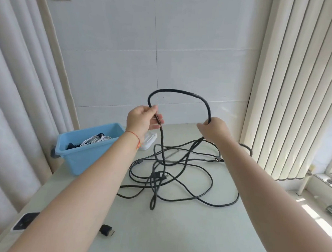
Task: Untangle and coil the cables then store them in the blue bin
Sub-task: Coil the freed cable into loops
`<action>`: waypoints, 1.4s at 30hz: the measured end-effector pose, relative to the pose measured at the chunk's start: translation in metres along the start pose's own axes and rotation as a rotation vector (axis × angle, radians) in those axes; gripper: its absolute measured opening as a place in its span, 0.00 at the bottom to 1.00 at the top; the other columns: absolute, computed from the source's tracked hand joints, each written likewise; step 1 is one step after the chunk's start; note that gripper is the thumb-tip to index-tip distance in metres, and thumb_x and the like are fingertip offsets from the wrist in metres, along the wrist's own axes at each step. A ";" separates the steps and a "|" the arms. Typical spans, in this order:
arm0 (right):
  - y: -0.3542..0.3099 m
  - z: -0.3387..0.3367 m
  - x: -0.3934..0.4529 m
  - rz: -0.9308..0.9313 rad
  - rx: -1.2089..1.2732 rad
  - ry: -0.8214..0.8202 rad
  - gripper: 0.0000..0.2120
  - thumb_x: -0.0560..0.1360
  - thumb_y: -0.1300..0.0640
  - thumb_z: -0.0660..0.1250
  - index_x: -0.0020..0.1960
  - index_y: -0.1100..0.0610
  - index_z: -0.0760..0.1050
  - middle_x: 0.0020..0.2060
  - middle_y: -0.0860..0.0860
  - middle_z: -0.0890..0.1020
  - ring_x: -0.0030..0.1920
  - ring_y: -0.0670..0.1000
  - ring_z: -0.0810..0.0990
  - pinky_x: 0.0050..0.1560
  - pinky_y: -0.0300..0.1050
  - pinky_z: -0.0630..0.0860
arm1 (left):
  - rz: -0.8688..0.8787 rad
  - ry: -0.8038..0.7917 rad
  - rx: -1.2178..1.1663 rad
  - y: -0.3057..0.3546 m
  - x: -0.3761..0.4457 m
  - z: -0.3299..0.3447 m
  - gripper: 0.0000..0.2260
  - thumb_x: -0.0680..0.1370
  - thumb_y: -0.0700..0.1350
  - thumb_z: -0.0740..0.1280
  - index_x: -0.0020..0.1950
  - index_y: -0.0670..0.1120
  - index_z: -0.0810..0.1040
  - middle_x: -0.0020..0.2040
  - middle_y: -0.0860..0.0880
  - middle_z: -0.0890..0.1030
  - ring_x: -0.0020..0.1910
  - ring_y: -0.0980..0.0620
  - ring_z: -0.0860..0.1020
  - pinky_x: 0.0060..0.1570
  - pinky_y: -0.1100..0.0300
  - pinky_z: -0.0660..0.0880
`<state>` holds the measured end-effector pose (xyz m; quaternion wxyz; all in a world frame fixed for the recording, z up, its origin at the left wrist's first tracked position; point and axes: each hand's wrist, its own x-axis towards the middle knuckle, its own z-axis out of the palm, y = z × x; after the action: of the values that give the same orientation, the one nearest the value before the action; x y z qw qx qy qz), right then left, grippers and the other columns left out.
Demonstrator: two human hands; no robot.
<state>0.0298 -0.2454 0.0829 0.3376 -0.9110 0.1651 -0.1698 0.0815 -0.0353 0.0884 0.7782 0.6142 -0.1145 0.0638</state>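
Cables are what this job turns on, and one thick black cable (182,92) is up in the air now, arched in a loop between both hands above the counter (175,231). The left hand (142,119) pinches one side of the loop between thumb and fingers; the right hand (214,130) has its fingers curled round the other side. From both hands the cable drops into a loose black tangle (170,175) lying on the counter, where several strands cross one another and at least two plugs show among them. The blue bin (88,151) stands at the counter's left side, near the tangle, with a coiled white cable (96,140) already inside.

The step in hand looks like forming the first turn of a coil while the rest is not yet free. To do it well, I would keep the left hand as the fixed holder and let the right hand feed cable to it, each turn the same size as this loop. Pulling hard from the pile would likely tighten the crossings, so lift slack gently and stop wherever a strand catches. A twist in the stiff cable will probably fight the loop; rolling it slightly between the fingers should let it lie flat.

A loose black plug (106,230) lies near the front edge.
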 end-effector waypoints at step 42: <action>0.036 0.101 -0.042 -0.502 -0.573 -0.598 0.15 0.80 0.45 0.62 0.56 0.54 0.80 0.54 0.51 0.81 0.56 0.54 0.77 0.57 0.49 0.72 | -0.434 -0.510 1.077 -0.109 -0.052 -0.013 0.26 0.71 0.37 0.74 0.68 0.48 0.74 0.47 0.49 0.77 0.29 0.53 0.77 0.34 0.62 0.78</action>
<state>0.0286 -0.1975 -0.0216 0.0541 -0.9879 -0.1237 0.0758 0.0584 -0.0466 -0.0300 0.3035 0.9247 -0.1210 -0.1953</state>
